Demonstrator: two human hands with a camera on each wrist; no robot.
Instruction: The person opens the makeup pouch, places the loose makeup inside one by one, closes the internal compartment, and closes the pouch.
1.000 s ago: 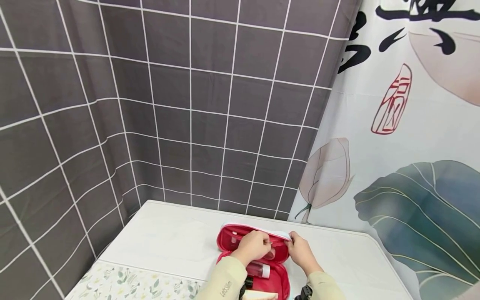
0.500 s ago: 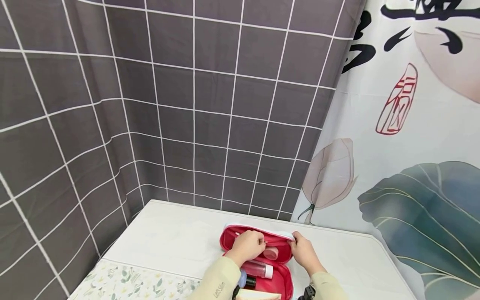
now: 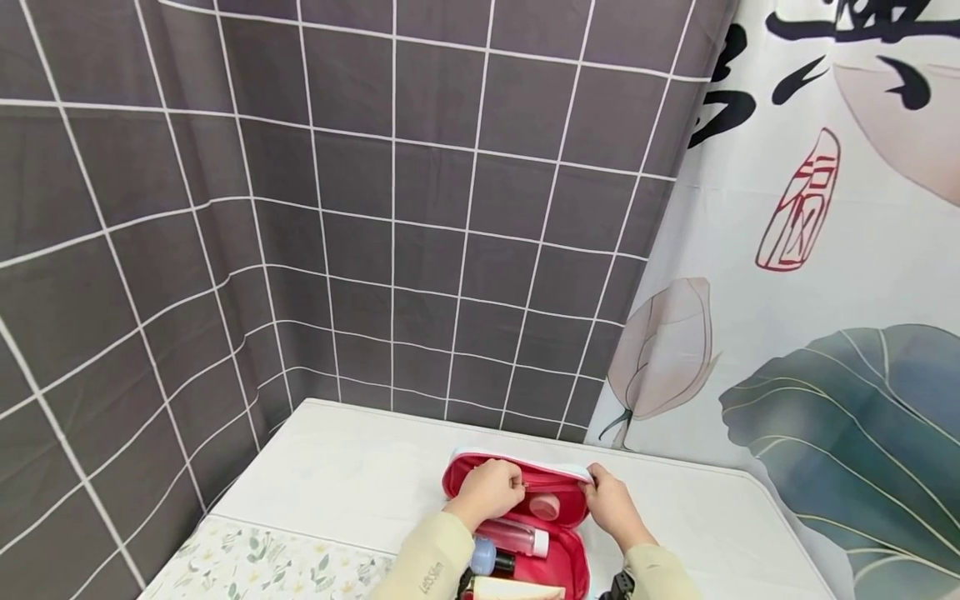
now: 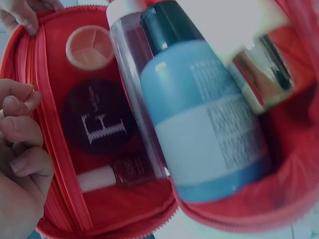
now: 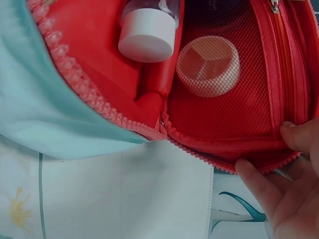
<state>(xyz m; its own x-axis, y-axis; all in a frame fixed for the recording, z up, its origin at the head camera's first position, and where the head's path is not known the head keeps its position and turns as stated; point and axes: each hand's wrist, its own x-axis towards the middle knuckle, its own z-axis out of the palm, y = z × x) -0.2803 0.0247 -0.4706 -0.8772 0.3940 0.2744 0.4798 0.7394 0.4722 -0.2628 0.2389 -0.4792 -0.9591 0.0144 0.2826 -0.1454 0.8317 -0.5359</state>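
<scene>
A red-lined cosmetic bag (image 3: 555, 558) lies unfolded on the table, its lid raised at the back. My left hand (image 3: 491, 489) is at the zipper (image 4: 55, 124) of the lid's mesh pocket, fingers curled as they pinch its pull; the pull itself is mostly hidden. With thumb and fingers my right hand (image 3: 611, 504) grips the lid's right edge. Behind the mesh sit a round pink three-part compact (image 4: 89, 48), a dark round case (image 4: 99, 117) marked F and a small white-capped bottle (image 4: 117, 174).
In the bag's lower half lie a clear bottle (image 3: 517, 536) with a white cap, a blue bottle (image 4: 204, 124) with a black cap, and a pale item with a gold band (image 4: 261, 74). Around the bag is the white tabletop (image 3: 360, 467); a grey checked curtain (image 3: 427, 250) hangs behind.
My left hand has slid left along the pocket zipper, uncovering the pink compact and more of the blue bottle. My right hand keeps its grip on the lid edge. The head view has shifted slightly.
</scene>
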